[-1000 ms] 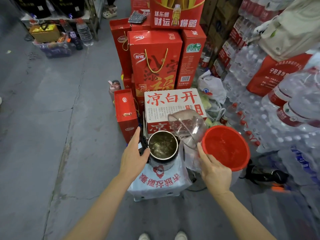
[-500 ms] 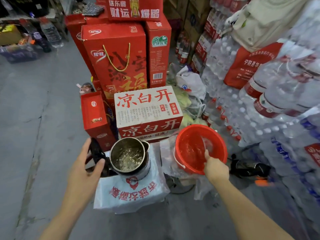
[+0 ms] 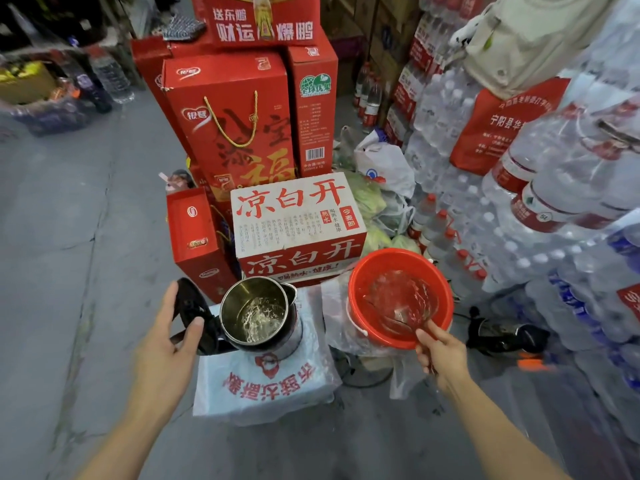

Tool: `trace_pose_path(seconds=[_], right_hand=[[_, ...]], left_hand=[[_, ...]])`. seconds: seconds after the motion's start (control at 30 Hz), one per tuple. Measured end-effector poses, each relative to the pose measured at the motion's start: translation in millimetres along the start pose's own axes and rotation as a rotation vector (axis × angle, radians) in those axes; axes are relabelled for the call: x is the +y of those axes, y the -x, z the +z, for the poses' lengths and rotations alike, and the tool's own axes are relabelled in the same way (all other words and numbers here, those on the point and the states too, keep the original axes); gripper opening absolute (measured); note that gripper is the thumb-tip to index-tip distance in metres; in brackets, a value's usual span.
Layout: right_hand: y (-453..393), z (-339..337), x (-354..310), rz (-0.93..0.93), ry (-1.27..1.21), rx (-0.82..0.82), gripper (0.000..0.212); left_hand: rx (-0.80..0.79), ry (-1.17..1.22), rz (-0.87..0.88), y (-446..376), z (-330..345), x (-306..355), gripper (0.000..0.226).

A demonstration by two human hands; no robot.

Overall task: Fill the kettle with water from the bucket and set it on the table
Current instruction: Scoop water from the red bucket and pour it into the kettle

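Note:
A steel kettle (image 3: 258,315) stands open on a low stand covered by a white printed bag (image 3: 266,382); water glints inside it. Its black lid (image 3: 194,311) is tipped back to the left. My left hand (image 3: 166,344) is beside the lid, fingers apart, thumb touching its edge. To the right stands a red bucket (image 3: 440,327) with water in it. A clear plastic scoop (image 3: 398,303) lies dipped in the bucket, and my right hand (image 3: 441,355) is closed on the scoop's handle at the near rim.
A white and red carton (image 3: 298,220) sits just behind the kettle, with tall red gift boxes (image 3: 228,123) behind it. Stacked bottled-water packs (image 3: 554,209) wall in the right side. A black appliance (image 3: 502,336) lies on the floor right of the bucket. Grey concrete floor (image 3: 69,237) spreads left.
The scoop went from tilted over the kettle down into the bucket, with my right hand following. My left hand drew back from the kettle's rim to the lid's side. The view shifted right.

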State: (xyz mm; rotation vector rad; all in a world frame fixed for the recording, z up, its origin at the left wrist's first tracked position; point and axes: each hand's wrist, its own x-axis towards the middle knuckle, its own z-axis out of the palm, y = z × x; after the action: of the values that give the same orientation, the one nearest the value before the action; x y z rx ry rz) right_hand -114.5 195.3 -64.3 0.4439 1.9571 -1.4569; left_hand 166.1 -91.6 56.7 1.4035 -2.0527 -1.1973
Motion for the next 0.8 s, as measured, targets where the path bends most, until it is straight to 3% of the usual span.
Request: trace_pose_path(seconds=[0.37,0.8], right_hand=[[101,-15,-6,-0.242,-0.095,-0.157,0.062],[164,73,-6,-0.428,0.074,-0.233,0.062]], left_hand=[[-0.032,-0.056,-0.003,1,-1,4,0.074],[-0.148,-0.218,0.130,-11,-18,-5,0.080]])
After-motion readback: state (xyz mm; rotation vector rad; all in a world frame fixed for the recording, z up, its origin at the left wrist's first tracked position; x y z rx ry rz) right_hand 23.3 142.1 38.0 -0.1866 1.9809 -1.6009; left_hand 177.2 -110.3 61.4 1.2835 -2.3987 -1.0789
